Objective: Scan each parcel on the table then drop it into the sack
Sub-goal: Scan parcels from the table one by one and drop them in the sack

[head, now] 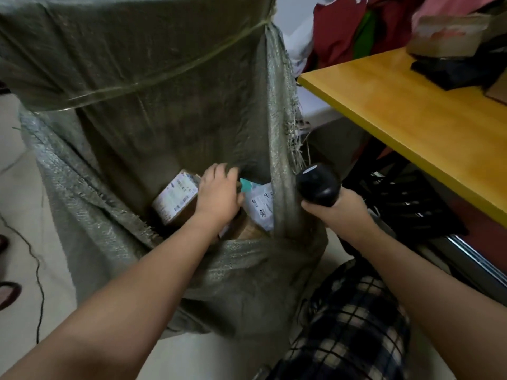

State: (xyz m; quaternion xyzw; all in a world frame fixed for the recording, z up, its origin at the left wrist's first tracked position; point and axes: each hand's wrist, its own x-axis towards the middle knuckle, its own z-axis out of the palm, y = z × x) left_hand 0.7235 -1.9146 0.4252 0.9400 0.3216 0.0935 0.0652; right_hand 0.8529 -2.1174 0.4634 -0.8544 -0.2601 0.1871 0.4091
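dim, flat indoor light with a greenish cast; no hard shadows. the sack interior sinks into murk. the yellow table is the brightest surface, softly lit. wide-angle bending curves the edges, and the top right corner is motion-blurred.

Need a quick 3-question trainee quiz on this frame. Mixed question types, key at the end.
1. Short answer: which hand has its grip on the black scanner?
2. True or false: the sack is empty.
3. Multiple choice: the left hand is A) down inside the sack; B) on the scanner; C) pulling the sack's rim from outside.

Key
1. The right hand, just outside the sack's right edge.
2. False: a labelled cardboard box and a white mailer lie in it.
3. A
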